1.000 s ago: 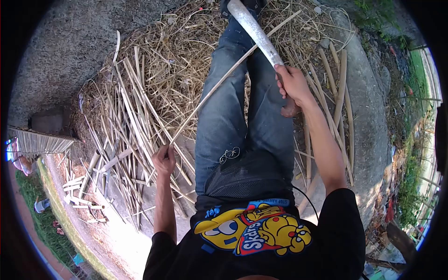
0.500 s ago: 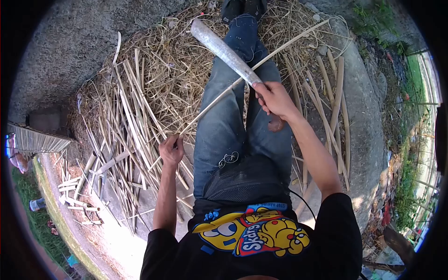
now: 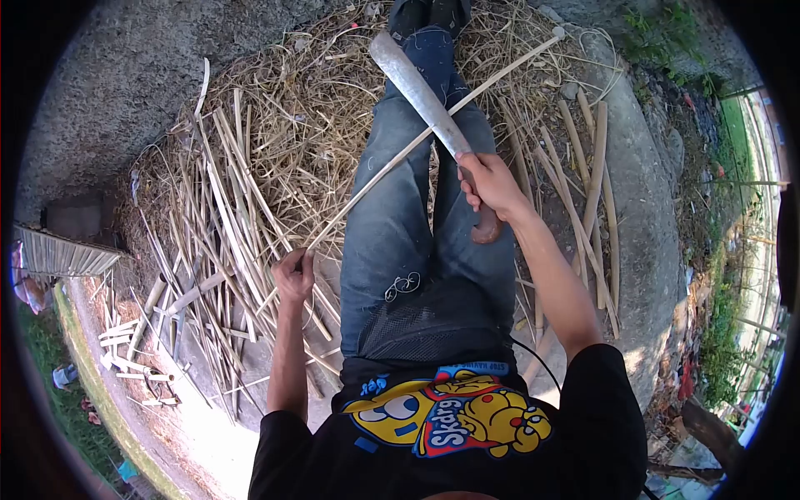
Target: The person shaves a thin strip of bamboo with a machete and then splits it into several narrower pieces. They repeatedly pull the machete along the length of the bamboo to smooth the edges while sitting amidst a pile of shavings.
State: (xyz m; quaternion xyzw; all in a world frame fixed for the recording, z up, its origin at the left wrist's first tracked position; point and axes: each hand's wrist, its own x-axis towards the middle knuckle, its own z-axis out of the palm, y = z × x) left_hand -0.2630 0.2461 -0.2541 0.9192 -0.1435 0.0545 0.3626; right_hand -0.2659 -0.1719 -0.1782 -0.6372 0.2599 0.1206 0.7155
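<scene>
My left hand (image 3: 293, 275) pinches the near end of a long, thin bamboo strip (image 3: 367, 190), which slants up and right across my legs. The wooden handle of a machete (image 3: 414, 89) is wrapped in the fingers of my right hand (image 3: 492, 188); its hooked butt sticks out below the fist. The broad grey blade points away from me and up to the left. About midway along, the strip and the blade cross over my jeans (image 3: 387, 225).
Many split bamboo strips (image 3: 237, 196) lie heaped left of my legs. Thicker bamboo pieces (image 3: 596, 167) rest on the right. Shavings (image 3: 321, 108) cover the ground around my feet. Short cut pieces (image 3: 133, 342) are scattered at the far left, near a slatted bundle (image 3: 67, 252).
The machete's tip has swung right, so the blade stands steeper. My left hand has shifted slightly left and toward me, drawing the strip along the same way.
</scene>
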